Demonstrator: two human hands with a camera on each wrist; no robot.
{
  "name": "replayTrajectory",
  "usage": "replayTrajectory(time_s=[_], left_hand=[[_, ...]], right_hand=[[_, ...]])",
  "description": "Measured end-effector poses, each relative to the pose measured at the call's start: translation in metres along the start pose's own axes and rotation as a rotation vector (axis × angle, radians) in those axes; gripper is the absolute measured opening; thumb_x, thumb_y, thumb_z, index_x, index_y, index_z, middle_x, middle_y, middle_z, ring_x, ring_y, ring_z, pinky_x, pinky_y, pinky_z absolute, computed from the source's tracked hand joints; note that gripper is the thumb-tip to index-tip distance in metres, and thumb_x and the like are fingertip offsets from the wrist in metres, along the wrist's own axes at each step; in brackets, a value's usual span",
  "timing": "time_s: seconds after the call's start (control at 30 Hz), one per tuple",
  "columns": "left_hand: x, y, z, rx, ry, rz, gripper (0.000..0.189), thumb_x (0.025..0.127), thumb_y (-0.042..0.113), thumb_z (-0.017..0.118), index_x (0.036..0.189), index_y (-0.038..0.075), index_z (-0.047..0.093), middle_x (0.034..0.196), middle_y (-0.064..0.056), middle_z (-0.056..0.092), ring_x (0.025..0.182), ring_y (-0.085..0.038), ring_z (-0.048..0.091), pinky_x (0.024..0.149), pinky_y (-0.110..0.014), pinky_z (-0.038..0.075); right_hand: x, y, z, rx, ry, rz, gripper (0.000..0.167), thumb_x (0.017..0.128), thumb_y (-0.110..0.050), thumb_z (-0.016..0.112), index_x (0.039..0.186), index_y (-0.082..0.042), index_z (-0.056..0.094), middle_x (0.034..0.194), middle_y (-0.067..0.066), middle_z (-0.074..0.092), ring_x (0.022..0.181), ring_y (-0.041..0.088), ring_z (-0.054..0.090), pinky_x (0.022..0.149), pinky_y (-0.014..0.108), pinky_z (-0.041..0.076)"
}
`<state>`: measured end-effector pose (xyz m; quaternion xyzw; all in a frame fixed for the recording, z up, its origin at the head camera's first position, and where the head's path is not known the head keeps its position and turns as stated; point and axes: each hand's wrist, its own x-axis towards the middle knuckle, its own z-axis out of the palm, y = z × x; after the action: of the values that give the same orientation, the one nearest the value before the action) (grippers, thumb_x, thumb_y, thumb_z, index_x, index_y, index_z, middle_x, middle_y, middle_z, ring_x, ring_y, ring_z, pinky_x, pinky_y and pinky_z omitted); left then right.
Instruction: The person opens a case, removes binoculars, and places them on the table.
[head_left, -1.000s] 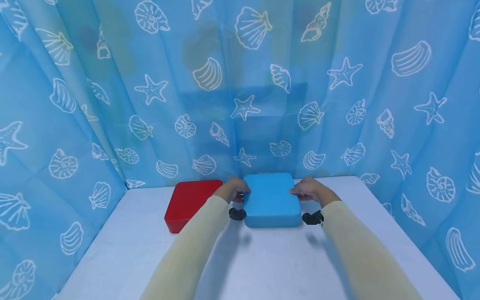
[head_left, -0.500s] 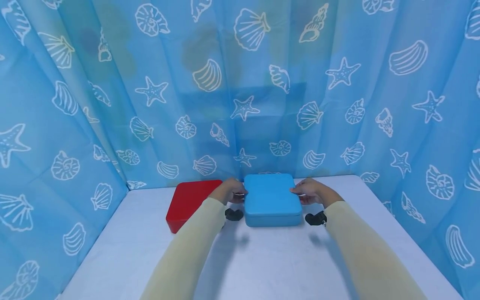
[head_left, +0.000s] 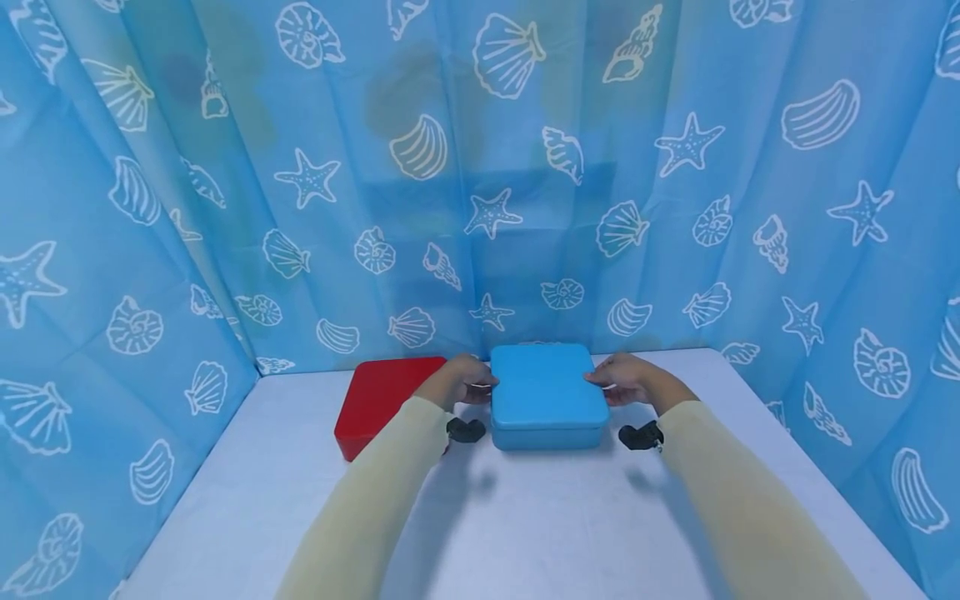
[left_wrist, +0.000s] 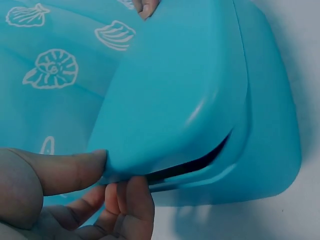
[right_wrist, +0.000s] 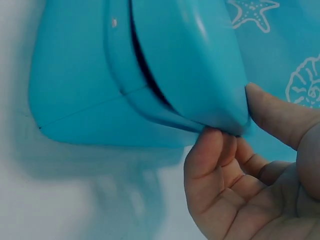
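Observation:
A light blue box with a rounded square lid stands at the back of the table, against the curtain. My left hand pinches the lid's left edge, thumb on top and fingers beneath. On the opposite side my right hand pinches the right edge in the same way. In the left wrist view a dark gap parts the lid from the box body. The right wrist view has a similar gap under the lid. What the box holds is hidden.
A red box lies just left of the blue one, partly behind my left forearm. Black wrist devices hang below both hands. A blue curtain with white shells encloses the white table at the back and sides.
Both hands stay at the lid's sides; the right has shifted slightly to the right. The seam between lid and body shows more clearly at the front than a second ago.

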<state>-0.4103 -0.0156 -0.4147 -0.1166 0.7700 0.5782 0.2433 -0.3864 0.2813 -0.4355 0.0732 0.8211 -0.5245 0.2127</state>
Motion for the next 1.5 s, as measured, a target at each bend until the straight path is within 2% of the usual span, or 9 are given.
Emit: replayTrajectory(time_s=[0.23,0.37,0.47,0.7,0.9,1.13,1.5], left_hand=[[-0.005,-0.01,-0.004,0.015,-0.017,0.042,0.041,0.09,0.0,0.066,0.128,-0.007,0.052,0.108,-0.018,0.06,0.091,-0.03,0.064,0.084,-0.042,0.055],[-0.011,-0.016,-0.005,0.004,-0.031,0.078,0.04,0.09,-0.001,0.066,0.127,-0.007,0.053,0.107,-0.016,0.06,0.09,-0.028,0.063,0.078,-0.039,0.057],[-0.017,-0.02,-0.006,-0.022,-0.044,0.089,0.039,0.089,0.0,0.067,0.124,-0.006,0.053,0.106,-0.015,0.06,0.089,-0.026,0.063,0.073,-0.037,0.057],[-0.026,-0.032,-0.008,-0.059,-0.054,0.092,0.042,0.084,0.005,0.075,0.12,-0.001,0.053,0.107,-0.017,0.059,0.091,-0.028,0.064,0.077,-0.038,0.057],[-0.037,-0.041,-0.008,-0.065,-0.078,0.1,0.047,0.081,0.007,0.079,0.12,0.0,0.053,0.109,-0.016,0.059,0.093,-0.029,0.065,0.073,-0.036,0.058],[-0.05,-0.052,-0.009,-0.084,-0.096,0.124,0.051,0.079,0.009,0.081,0.121,0.002,0.053,0.112,-0.015,0.058,0.096,-0.03,0.064,0.079,-0.038,0.056],[-0.071,-0.073,-0.007,-0.088,-0.128,0.153,0.054,0.081,0.012,0.08,0.125,0.002,0.05,0.113,-0.015,0.058,0.098,-0.031,0.063,0.078,-0.04,0.057]], right_hand=[[-0.006,0.001,0.0,0.065,-0.047,-0.024,0.04,0.1,-0.017,0.055,0.128,0.009,0.044,0.113,0.021,0.055,0.093,0.028,0.061,0.078,0.038,0.056],[-0.01,0.004,0.001,0.078,-0.049,-0.039,0.037,0.1,-0.016,0.053,0.127,0.009,0.045,0.112,0.021,0.055,0.092,0.028,0.061,0.077,0.038,0.056],[-0.015,0.006,0.002,0.089,-0.055,-0.047,0.038,0.101,-0.016,0.052,0.128,0.009,0.044,0.113,0.021,0.055,0.092,0.028,0.061,0.078,0.038,0.056],[-0.033,0.01,0.006,0.101,-0.068,-0.082,0.04,0.101,-0.018,0.053,0.129,0.009,0.042,0.114,0.022,0.054,0.092,0.028,0.061,0.078,0.039,0.056],[-0.05,0.014,0.009,0.119,-0.086,-0.107,0.04,0.1,-0.018,0.055,0.127,0.009,0.042,0.11,0.021,0.055,0.09,0.028,0.062,0.079,0.04,0.056],[-0.063,0.017,0.016,0.127,-0.067,-0.109,0.038,0.1,-0.018,0.056,0.124,0.008,0.043,0.107,0.02,0.056,0.089,0.028,0.062,0.077,0.041,0.057],[-0.092,0.03,0.031,0.079,-0.043,-0.118,0.038,0.099,-0.018,0.058,0.122,0.008,0.045,0.103,0.018,0.058,0.088,0.028,0.063,0.075,0.042,0.057]])
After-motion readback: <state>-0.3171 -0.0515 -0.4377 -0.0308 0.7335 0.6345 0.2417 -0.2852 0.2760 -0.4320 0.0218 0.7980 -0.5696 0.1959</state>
